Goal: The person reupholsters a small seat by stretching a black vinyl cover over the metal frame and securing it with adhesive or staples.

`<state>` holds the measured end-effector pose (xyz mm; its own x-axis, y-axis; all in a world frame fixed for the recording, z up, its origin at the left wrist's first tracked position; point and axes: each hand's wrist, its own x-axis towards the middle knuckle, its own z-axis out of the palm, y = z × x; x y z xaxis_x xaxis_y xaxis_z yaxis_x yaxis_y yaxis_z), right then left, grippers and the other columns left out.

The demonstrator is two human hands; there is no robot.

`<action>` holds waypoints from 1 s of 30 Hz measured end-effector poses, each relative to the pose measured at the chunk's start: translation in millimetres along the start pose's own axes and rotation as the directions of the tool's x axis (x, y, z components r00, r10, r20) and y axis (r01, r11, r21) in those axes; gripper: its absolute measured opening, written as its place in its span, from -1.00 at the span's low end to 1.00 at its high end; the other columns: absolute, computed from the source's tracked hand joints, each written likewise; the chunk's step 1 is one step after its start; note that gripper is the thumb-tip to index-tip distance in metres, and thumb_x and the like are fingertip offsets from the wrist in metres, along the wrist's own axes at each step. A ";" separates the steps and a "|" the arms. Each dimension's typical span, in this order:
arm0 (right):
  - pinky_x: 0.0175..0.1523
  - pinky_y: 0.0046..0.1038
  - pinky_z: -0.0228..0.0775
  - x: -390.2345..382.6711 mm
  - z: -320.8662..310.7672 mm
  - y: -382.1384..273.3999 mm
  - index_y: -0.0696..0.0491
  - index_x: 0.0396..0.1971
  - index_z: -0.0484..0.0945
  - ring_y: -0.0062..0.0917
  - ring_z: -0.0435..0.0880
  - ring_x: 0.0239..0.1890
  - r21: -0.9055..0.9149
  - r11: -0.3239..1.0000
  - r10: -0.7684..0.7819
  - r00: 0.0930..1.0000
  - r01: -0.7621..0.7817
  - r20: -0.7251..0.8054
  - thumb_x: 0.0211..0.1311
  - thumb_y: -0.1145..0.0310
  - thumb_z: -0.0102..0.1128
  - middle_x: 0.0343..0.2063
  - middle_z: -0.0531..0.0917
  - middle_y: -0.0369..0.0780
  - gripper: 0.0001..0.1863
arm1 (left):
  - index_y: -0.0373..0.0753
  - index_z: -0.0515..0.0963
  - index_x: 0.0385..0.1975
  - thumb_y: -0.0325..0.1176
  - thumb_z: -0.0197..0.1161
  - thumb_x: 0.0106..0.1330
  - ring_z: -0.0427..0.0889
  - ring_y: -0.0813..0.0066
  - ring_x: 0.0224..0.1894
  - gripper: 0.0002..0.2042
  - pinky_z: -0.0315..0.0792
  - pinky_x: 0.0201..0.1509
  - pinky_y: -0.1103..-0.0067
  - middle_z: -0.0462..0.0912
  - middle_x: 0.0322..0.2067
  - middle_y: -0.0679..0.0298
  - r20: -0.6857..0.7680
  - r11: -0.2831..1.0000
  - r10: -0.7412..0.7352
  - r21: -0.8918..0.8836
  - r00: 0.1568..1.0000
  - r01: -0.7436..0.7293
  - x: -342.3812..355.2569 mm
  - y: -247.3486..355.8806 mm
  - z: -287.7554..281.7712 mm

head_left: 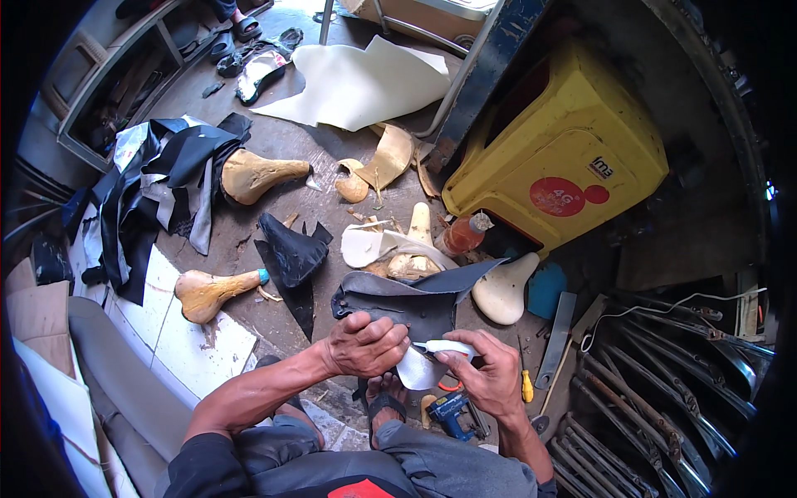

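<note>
My left hand [365, 344] is closed in a fist at the near edge of a black sheet-like cover [398, 292], with its fingers wrapped on the material. From the right, my right hand [484, 372] grips a small white tool [451, 347] with a narrow pointed tip, which points left toward my left fist. Whether it is a glue bottle or scissors I cannot tell. A pale rounded piece [420, 371] hangs between my hands, under the tip. Below my right hand, a blue staple gun [452, 415] lies by my foot.
Tan bicycle saddle pads [249, 176] and a black saddle [295, 251] lie left and ahead. A white saddle [506, 290], a reddish bottle [465, 235] and a yellow plastic stool [573, 149] stand right. Near my right arm are a yellow screwdriver [527, 387], a metal ruler [554, 340] and stacked metal frames [647, 398].
</note>
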<state>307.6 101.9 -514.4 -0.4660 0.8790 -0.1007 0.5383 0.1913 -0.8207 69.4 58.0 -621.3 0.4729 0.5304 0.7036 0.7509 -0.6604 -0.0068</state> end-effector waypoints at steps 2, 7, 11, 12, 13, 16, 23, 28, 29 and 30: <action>-0.34 -0.51 0.46 0.3 0.2 2.6 0.21 -0.17 0.72 -0.57 0.69 -0.42 -0.007 1.000 -0.020 1.000 0.020 -0.006 0.16 0.43 0.51 -0.42 0.72 -0.18 -0.73 | -0.08 0.64 -0.28 -0.20 0.22 0.10 0.57 0.55 -0.08 -0.78 0.22 0.03 0.45 0.68 -0.12 0.41 -0.006 1.000 0.002 0.002 1.000 -0.002 1.1 0.2 0.0; -0.35 -0.51 0.45 3.0 0.6 1.7 0.20 -0.18 0.73 -0.57 0.68 -0.45 -0.014 0.999 -0.053 0.998 0.053 -0.018 0.15 0.43 0.51 -0.46 0.71 -0.19 -0.74 | -0.08 0.63 -0.28 -0.19 0.23 0.10 0.57 0.55 -0.09 -0.78 0.22 0.02 0.45 0.68 -0.12 0.41 -0.001 1.000 -0.003 0.002 1.000 0.003 -1.1 0.8 0.6; -0.32 -0.43 0.49 2.5 -6.3 -6.4 0.15 -0.15 0.72 -0.40 0.71 -0.40 -0.047 0.998 -0.030 0.999 0.031 0.028 0.18 0.43 0.47 -0.40 0.72 -0.12 -0.75 | -0.07 0.63 -0.28 -0.20 0.23 0.10 0.57 0.55 -0.09 -0.78 0.22 0.02 0.45 0.68 -0.12 0.41 -0.013 1.000 -0.001 -0.005 1.000 0.001 0.6 -0.2 0.1; -0.32 -0.43 0.49 2.4 -6.8 -6.5 0.15 -0.15 0.72 -0.40 0.71 -0.40 -0.046 0.998 -0.030 0.999 0.031 0.029 0.18 0.43 0.47 -0.40 0.72 -0.12 -0.75 | -0.07 0.63 -0.28 -0.20 0.24 0.10 0.57 0.55 -0.08 -0.78 0.22 0.02 0.45 0.68 -0.12 0.41 -0.012 1.000 0.004 0.002 1.000 -0.004 0.8 -0.4 -0.2; -0.33 -0.42 0.48 2.4 -7.0 -6.2 0.15 -0.16 0.73 -0.40 0.71 -0.41 -0.062 0.997 -0.051 0.998 0.052 0.024 0.19 0.42 0.47 -0.41 0.71 -0.13 -0.76 | -0.07 0.63 -0.28 -0.21 0.24 0.10 0.57 0.55 -0.08 -0.79 0.21 0.02 0.44 0.68 -0.12 0.41 -0.012 1.000 0.009 0.010 1.000 -0.009 0.8 -0.7 -0.1; -0.34 -0.41 0.47 1.7 -9.7 -7.8 0.15 -0.16 0.73 -0.40 0.69 -0.44 -0.082 0.995 -0.057 0.998 0.059 0.018 0.19 0.42 0.47 -0.44 0.68 -0.14 -0.76 | -0.07 0.62 -0.28 -0.21 0.24 0.11 0.56 0.55 -0.09 -0.80 0.21 0.03 0.44 0.68 -0.12 0.41 0.000 1.000 0.003 0.013 1.000 -0.003 -1.5 -3.2 -0.2; -0.40 -0.43 0.40 -0.4 -11.2 0.1 0.15 -0.16 0.73 -0.48 0.62 -0.50 -0.085 0.994 -0.063 0.998 0.061 -0.016 0.16 0.41 0.50 -0.49 0.65 -0.18 -0.74 | -0.08 0.63 -0.29 -0.21 0.26 0.10 0.55 0.55 -0.10 -0.80 0.21 0.04 0.44 0.68 -0.12 0.41 -0.017 0.999 -0.003 0.034 1.000 0.004 -2.0 -5.8 1.1; -0.42 -0.45 0.37 -1.3 -14.3 4.3 0.15 -0.16 0.74 -0.53 0.59 -0.51 -0.075 0.996 -0.048 0.999 0.046 -0.025 0.15 0.41 0.51 -0.51 0.65 -0.19 -0.74 | -0.08 0.64 -0.29 -0.27 0.31 0.10 0.51 0.51 -0.11 -0.82 0.22 0.00 0.42 0.68 -0.16 0.41 -0.018 0.999 -0.028 0.020 0.999 0.029 -1.6 -7.0 1.2; -0.42 -0.46 0.37 -1.6 -14.9 4.9 0.15 -0.17 0.74 -0.54 0.59 -0.51 -0.079 0.996 -0.045 0.999 0.042 -0.024 0.15 0.41 0.51 -0.50 0.66 -0.19 -0.74 | -0.08 0.64 -0.29 -0.27 0.31 0.10 0.51 0.51 -0.11 -0.82 0.22 0.00 0.42 0.68 -0.16 0.41 -0.018 0.999 -0.028 0.020 0.999 0.028 -1.8 -7.0 1.3; -0.42 -0.46 0.37 -1.8 -14.9 5.7 0.15 -0.17 0.74 -0.54 0.59 -0.51 -0.079 0.996 -0.044 0.999 0.042 -0.025 0.15 0.41 0.51 -0.50 0.66 -0.19 -0.74 | -0.08 0.65 -0.29 -0.27 0.31 0.10 0.51 0.50 -0.12 -0.81 0.22 0.01 0.41 0.68 -0.16 0.41 -0.013 0.999 -0.038 0.021 0.999 0.038 -2.6 -7.2 1.2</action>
<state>322.0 107.9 -510.5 -0.4717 0.8803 -0.0506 0.5720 0.2618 -0.7774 63.3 62.0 -624.0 0.4380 0.5484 0.7123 0.7780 -0.6282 0.0053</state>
